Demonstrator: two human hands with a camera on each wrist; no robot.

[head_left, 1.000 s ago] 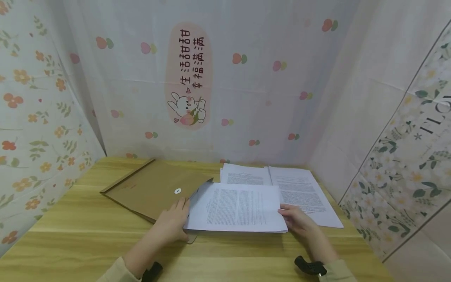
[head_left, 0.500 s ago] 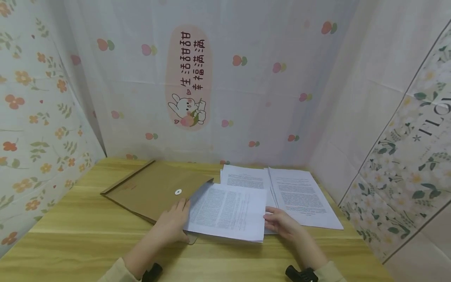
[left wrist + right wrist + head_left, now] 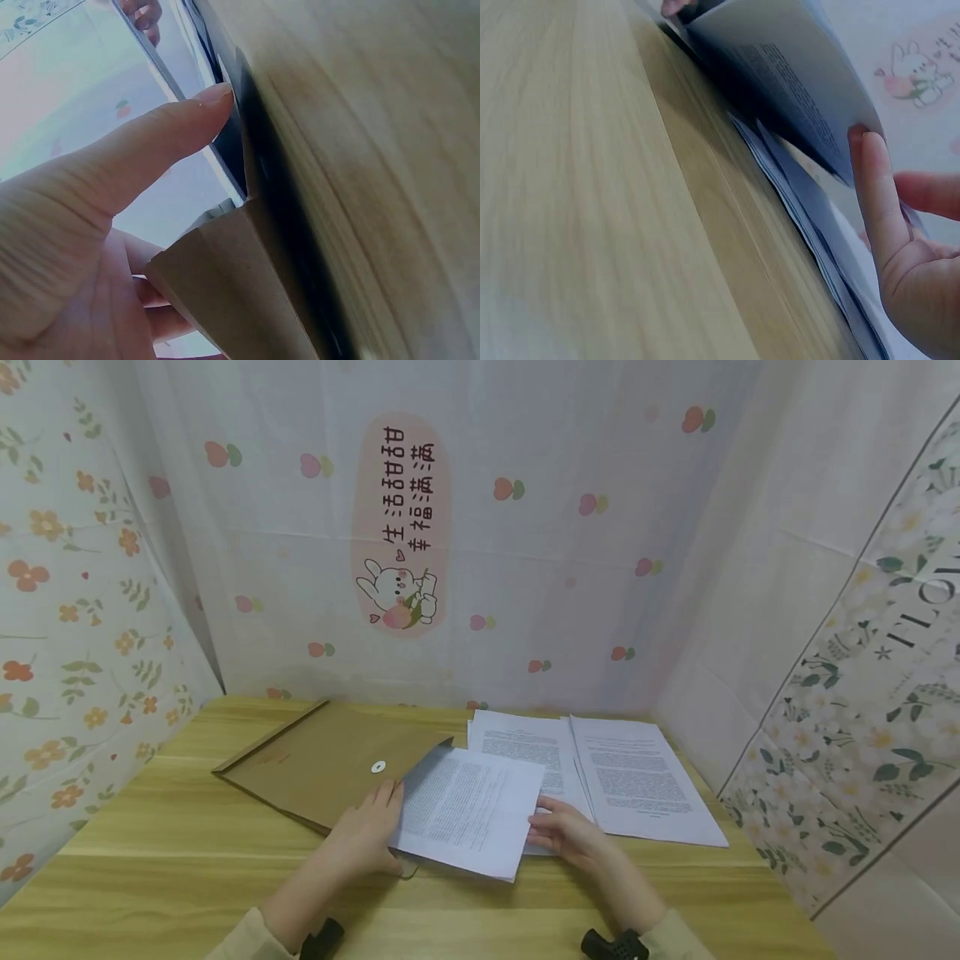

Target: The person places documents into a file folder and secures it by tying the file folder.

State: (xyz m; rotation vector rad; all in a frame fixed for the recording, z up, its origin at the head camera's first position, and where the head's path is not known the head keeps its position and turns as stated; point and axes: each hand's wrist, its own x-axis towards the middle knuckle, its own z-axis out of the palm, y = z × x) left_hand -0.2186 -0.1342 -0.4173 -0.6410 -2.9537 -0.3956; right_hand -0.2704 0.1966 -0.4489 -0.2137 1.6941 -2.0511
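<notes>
A brown kraft document envelope point(image 3: 322, 760) with a white round button point(image 3: 378, 767) lies slanted on the table, mouth to the right. My left hand point(image 3: 365, 831) grips it at the mouth, fingers on top; in the left wrist view the thumb point(image 3: 172, 135) extends along the opening. Printed sheets point(image 3: 468, 810) are partly inside the envelope, their left ends hidden. At their outer edge, my right hand point(image 3: 567, 835) pinches them, lifting that end off the table, as the right wrist view shows with its thumb point(image 3: 874, 180) against the paper.
Two more piles of printed paper lie behind and right: a nearer pile point(image 3: 517, 735), partly covered by the held sheets, and a right pile point(image 3: 637, 777). The wooden table point(image 3: 187, 877) is bordered by a patterned cloth backdrop point(image 3: 525, 568) behind and cloths at both sides.
My right hand has moved left with the sheets, so they reach deeper into the envelope and less of them shows. The left hand has kept its place on the envelope.
</notes>
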